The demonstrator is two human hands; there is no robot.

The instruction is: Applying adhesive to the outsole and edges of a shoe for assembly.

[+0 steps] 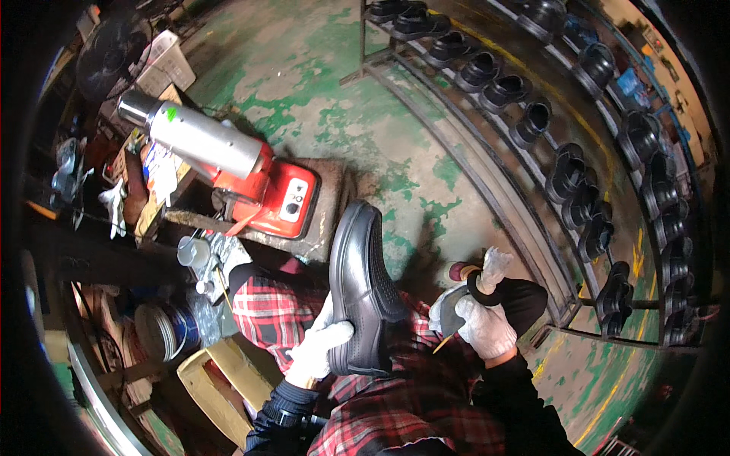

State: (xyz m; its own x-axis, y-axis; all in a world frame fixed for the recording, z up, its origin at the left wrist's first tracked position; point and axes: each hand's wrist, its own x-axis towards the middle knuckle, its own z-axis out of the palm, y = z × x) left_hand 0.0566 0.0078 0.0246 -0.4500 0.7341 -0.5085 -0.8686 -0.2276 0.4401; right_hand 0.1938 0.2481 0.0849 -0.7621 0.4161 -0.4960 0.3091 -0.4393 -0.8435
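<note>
A black shoe (354, 281) is standing with its toe upward above the person's lap, and the gloved left hand (318, 351) is holding it near the heel end. The thumb is pressing on the side, while the fingers are going behind the sole. By its look, the shoe is probably being rather light, stiff at the sole and softer at the upper; the shine is suggesting a smooth surface, which could be slipping a little against the glove. The lower side and heel are offering the surest hold.

The gloved right hand (485, 325) is curling around a grey piece (452, 310), and a thin yellowish stick (442, 345) is sticking out below it; whether the fingers are pinching this stick, one cannot tell. Beside them a crumpled white bundle (497, 264) is showing, its nature unclear.

Under both hands, a checked red cloth (407, 403) is covering the lap. Farther, a red machine (275, 199) is standing at the left, and a metal rack (487, 181) is carrying black shoes at the right, partly fading into the dark rim.
</note>
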